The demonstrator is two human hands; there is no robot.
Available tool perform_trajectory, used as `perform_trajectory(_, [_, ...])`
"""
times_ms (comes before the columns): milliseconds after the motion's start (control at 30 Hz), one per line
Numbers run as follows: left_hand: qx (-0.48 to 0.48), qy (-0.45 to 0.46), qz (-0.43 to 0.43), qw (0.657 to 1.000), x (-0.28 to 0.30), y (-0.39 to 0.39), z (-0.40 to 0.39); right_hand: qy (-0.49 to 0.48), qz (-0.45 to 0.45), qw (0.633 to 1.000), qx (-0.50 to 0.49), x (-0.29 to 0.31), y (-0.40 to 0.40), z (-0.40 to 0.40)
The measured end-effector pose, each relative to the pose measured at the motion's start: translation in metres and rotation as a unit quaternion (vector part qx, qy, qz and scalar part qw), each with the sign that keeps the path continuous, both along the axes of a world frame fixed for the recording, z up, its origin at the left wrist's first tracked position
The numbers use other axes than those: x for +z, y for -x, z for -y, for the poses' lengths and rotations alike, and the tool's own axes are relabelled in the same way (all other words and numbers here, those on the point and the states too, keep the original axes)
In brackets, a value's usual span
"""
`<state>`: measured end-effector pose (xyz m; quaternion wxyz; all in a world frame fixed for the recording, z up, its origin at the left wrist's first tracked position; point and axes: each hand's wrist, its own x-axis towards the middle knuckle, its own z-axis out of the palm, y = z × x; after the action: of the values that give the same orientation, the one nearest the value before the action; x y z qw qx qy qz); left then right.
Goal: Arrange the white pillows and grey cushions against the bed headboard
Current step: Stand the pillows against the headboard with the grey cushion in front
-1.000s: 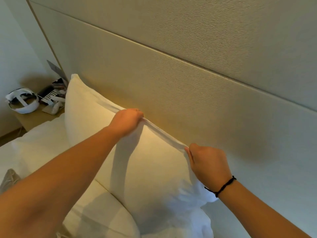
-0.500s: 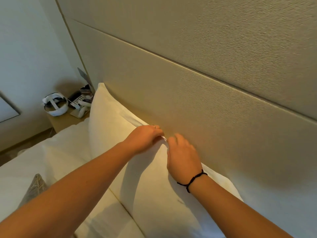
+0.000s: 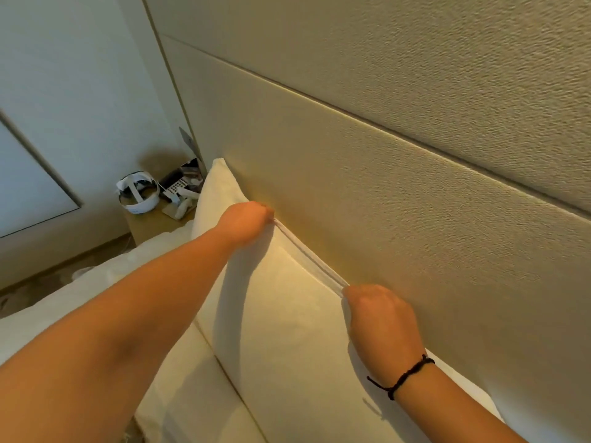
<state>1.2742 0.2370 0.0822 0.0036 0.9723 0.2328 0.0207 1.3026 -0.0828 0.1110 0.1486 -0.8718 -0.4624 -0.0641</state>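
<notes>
Your left hand (image 3: 248,219) is clenched on the top edge of the white pillow (image 3: 287,314), near its far upper corner, and your right hand (image 3: 380,318) has a closed grip on the same flanged edge further along toward you. The strip of edge between your two fists is drawn straight and lies right against the headboard (image 3: 399,203). The pillow stands upright, its back leaning on the padded beige panel and its lower side resting on the bed (image 3: 64,302). A black cord bracelet (image 3: 403,377) circles your right wrist. Beyond the pillow's far corner, a small bedside counter (image 3: 150,223) carries a white headset (image 3: 138,195) and a few small items too cluttered to tell apart.
</notes>
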Motion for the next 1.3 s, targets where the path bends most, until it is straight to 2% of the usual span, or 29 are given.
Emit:
perform_trajectory(100, [-0.017, -0.007, 0.059, 0.998, -0.006, -0.018, 0.002, 0.031, 0.022, 0.999, 0.004, -0.005, -0.006, -0.005])
perform_trajectory(200, [0.038, 0.014, 0.084, 0.996, -0.035, -0.025, 0.015, 0.091, 0.016, 0.996, -0.011, -0.025, -0.008, -0.011])
perform_trajectory(400, [0.134, 0.025, -0.089, 0.987, -0.077, -0.019, 0.005, 0.157, 0.042, 0.986, 0.035, -0.047, 0.01, 0.002])
perform_trajectory(500, [0.179, 0.032, -0.147, 0.972, -0.076, -0.012, -0.003, 0.155, -0.009, 0.987, 0.042, -0.048, 0.012, 0.021])
perform_trajectory(600, [0.158, 0.066, -0.162, 0.972, -0.069, -0.01, 0.0, 0.217, -0.1, 0.971, -0.004, -0.048, 0.015, 0.043])
perform_trajectory(667, [0.133, 0.08, -0.168, 0.973, -0.067, -0.005, 0.004, 0.224, -0.141, 0.964, -0.03, -0.052, 0.016, 0.064])
perform_trajectory(833, [0.016, 0.083, -0.116, 0.99, -0.054, 0.02, 0.005, 0.234, -0.169, 0.95, -0.122, -0.051, 0.018, 0.113])
perform_trajectory(933, [-0.113, 0.029, -0.176, 0.977, -0.045, 0.033, 0.008, 0.251, -0.189, 0.937, -0.151, -0.044, 0.018, 0.138])
perform_trajectory(1033, [-0.165, -0.065, -0.18, 0.968, -0.043, 0.039, 0.016, 0.255, -0.158, 0.939, -0.167, -0.041, 0.024, 0.147])
perform_trajectory(1167, [-0.073, -0.183, -0.142, 0.97, -0.047, 0.037, 0.04, 0.244, -0.108, 0.953, -0.144, -0.043, 0.035, 0.14])
perform_trajectory(1300, [-0.039, -0.159, -0.106, 0.981, -0.046, 0.039, 0.04, 0.213, -0.084, 0.962, -0.148, -0.042, 0.036, 0.136])
